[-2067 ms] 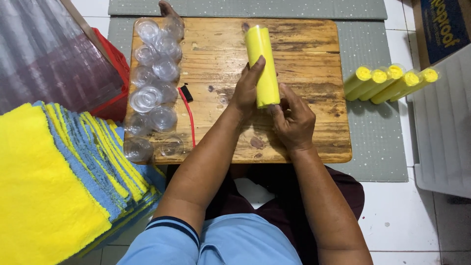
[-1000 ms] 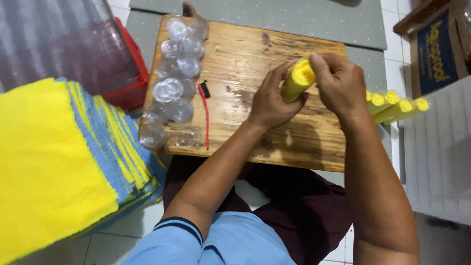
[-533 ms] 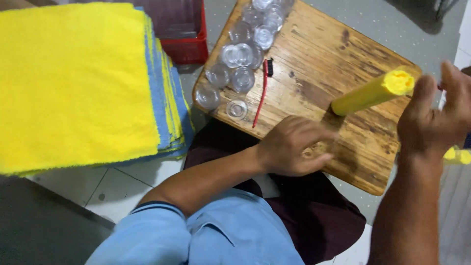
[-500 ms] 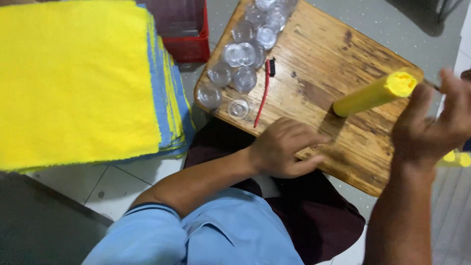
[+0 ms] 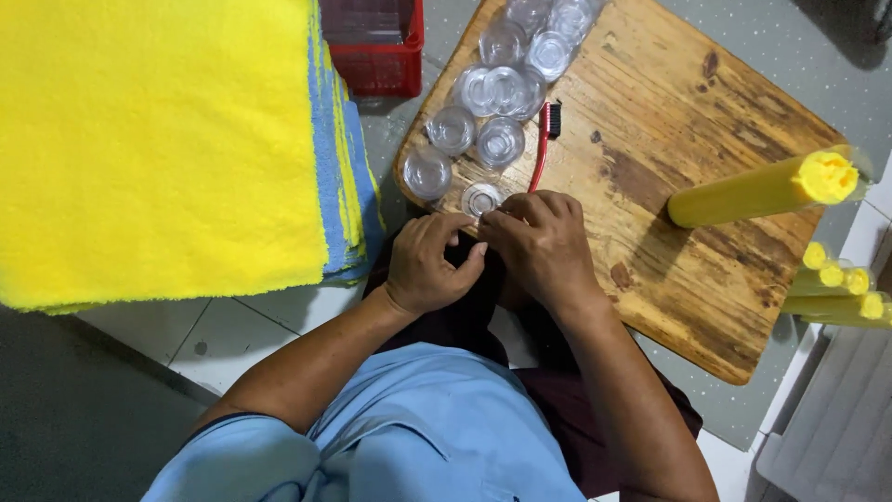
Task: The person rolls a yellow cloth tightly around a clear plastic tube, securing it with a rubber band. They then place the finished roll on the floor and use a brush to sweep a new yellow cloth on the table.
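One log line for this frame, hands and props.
left hand: fingertips meeting right | right hand: at board edge | yellow roll: upright on wooden board

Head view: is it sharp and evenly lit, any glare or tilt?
Head view: mostly sharp and softly lit; faint glints on the clear plastic cups; the wooden board sits tilted in frame; both hands, left and right, shade the dark gap between them.

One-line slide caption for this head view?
Both hands meet at the wooden board's near edge, beside clear plastic cups.

Both hands [image 5: 483, 251] at board [image 5: 669, 121] edge
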